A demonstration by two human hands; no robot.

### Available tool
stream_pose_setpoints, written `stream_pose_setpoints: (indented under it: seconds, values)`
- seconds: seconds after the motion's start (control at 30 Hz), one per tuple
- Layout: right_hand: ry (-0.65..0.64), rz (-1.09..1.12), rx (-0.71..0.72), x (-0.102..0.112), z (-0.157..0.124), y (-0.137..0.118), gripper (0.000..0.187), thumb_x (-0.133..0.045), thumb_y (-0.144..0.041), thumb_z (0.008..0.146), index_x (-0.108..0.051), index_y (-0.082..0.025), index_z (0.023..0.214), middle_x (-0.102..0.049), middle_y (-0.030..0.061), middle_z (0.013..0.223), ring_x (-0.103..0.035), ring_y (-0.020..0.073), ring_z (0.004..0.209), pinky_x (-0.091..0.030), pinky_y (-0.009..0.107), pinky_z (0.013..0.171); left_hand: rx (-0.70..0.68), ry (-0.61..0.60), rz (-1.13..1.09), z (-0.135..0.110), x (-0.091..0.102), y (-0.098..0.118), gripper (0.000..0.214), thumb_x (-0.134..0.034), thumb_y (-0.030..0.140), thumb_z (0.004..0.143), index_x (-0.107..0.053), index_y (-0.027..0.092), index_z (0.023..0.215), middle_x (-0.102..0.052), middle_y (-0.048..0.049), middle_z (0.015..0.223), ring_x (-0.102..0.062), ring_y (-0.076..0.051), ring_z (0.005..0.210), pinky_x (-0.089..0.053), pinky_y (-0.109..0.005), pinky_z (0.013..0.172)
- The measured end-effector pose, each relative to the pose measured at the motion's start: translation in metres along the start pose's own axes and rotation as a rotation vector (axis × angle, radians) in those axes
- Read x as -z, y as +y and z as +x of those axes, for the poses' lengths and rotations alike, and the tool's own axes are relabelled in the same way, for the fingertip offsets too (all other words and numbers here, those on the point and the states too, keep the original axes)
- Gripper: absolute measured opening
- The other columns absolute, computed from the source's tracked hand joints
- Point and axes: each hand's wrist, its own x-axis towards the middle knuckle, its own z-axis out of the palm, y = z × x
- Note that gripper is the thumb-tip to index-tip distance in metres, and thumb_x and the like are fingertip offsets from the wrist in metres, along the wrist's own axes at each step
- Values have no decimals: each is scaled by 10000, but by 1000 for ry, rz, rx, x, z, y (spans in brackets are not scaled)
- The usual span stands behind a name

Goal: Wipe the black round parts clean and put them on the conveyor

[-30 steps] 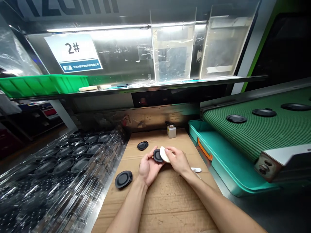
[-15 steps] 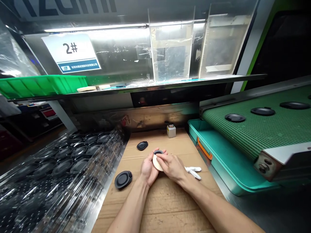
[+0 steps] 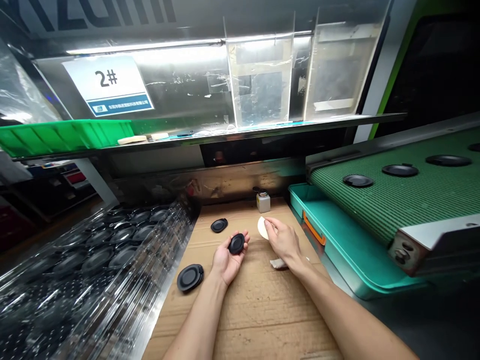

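In the palm of my left hand [image 3: 225,266] lies a round black plastic part [image 3: 236,243], with the fingers curled around its edge. My right hand [image 3: 284,243] pinches a cream-coloured round pad [image 3: 262,227] between thumb and fingers, apart from the black part and to its right. Beneath the right wrist a white cloth or glove [image 3: 277,263] is partly hidden. A single black part [image 3: 219,225] rests on the cardboard [image 3: 251,310] behind my left hand. Nearer me, to the left, sits a small stack of similar black parts [image 3: 190,278].
A white bottle [image 3: 263,202] stands at the cardboard's back edge. Clear trays [image 3: 123,232] of black parts fill the left. On the right, a green conveyor belt [image 3: 420,200] carries several black parts above a teal bin [image 3: 360,255]. A green crate [image 3: 67,137] sits on the shelf.
My right hand has moved right and up with the pad, away from the black part. That part now shows fully in my left hand. The white cloth is now more covered by the right wrist.
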Motion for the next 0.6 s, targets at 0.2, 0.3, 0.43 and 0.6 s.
stream_pose_setpoints:
  seconds: [0.2, 0.3, 0.43, 0.6]
  values:
    - [-196, 326, 188, -9, -8, -10, 330, -483, -465, 893, -700, -271, 1051, -719, 7, 1018, -664, 180, 915, -498, 259, 800, -84, -3, 49, 6, 5, -7, 122, -529, 115, 854, -576, 124, 966, -662, -128, 1023, -657, -188, 868, -559, -305, 702]
    - [-183, 325, 171, -10, -9, -11, 312, -510, -453, 880, -711, -268, 1031, -726, 6, 980, -668, 179, 890, -498, 261, 797, -63, -45, 88, 6, 4, -9, 132, -545, 168, 855, -589, 135, 975, -658, -118, 1027, -646, -207, 881, -555, -349, 709]
    - [-234, 327, 178, -4, -9, -12, 306, -512, -420, 874, -719, -250, 1021, -724, 15, 997, -663, 184, 907, -493, 264, 807, -70, -78, 111, 3, 2, -7, 214, -500, 290, 887, -589, 139, 1009, -657, -129, 1030, -644, -232, 869, -545, -399, 718]
    - [-417, 285, 181, -4, -14, -21, 320, -478, -361, 874, -727, -227, 1023, -726, 30, 980, -655, 200, 911, -481, 285, 828, -90, -103, 117, -1, -1, -14, 229, -511, 271, 876, -597, 141, 1045, -663, -119, 999, -638, -227, 932, -509, -403, 849]
